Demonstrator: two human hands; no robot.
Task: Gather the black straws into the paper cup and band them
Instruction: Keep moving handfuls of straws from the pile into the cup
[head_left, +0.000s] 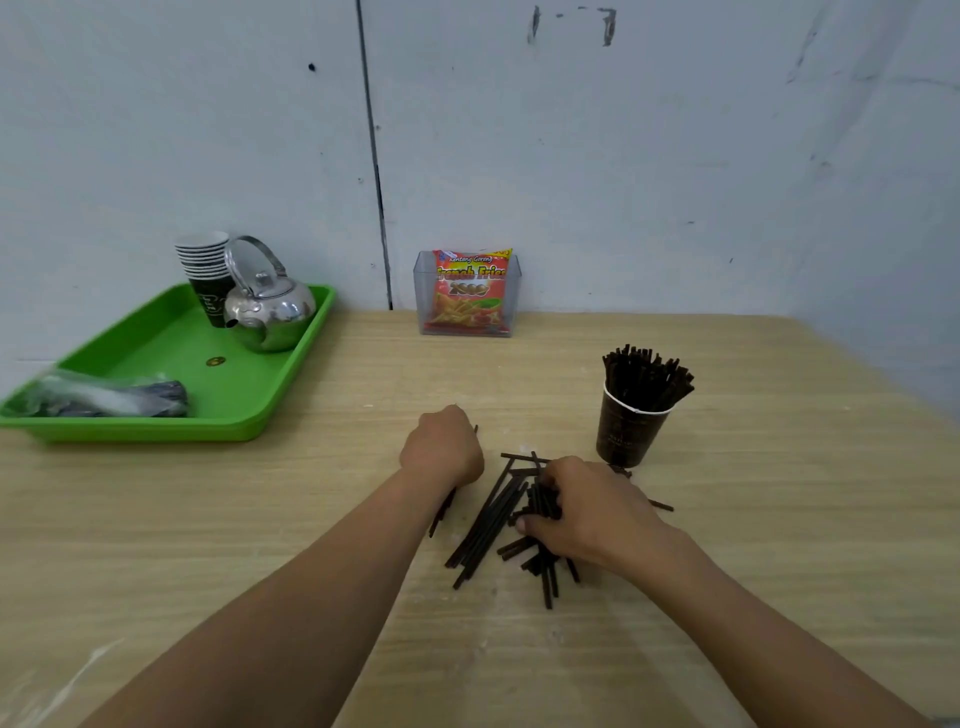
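Note:
A dark paper cup (626, 435) stands upright on the wooden table, packed with several black straws (647, 375) that fan out above its white rim. Left of the cup lies a loose pile of black straws (491, 525). My right hand (584, 512) lies over the right part of that pile, its fingers curled round a bunch of straws. My left hand (441, 447) sits left of the pile with its fingers curled around a few straws whose ends poke out above and below the fist.
A green tray (171, 384) at the back left holds a steel kettle (267, 306), a stack of paper cups (205, 270) and a plastic bag of dark items (104, 397). A clear box with a snack packet (467, 293) stands against the wall.

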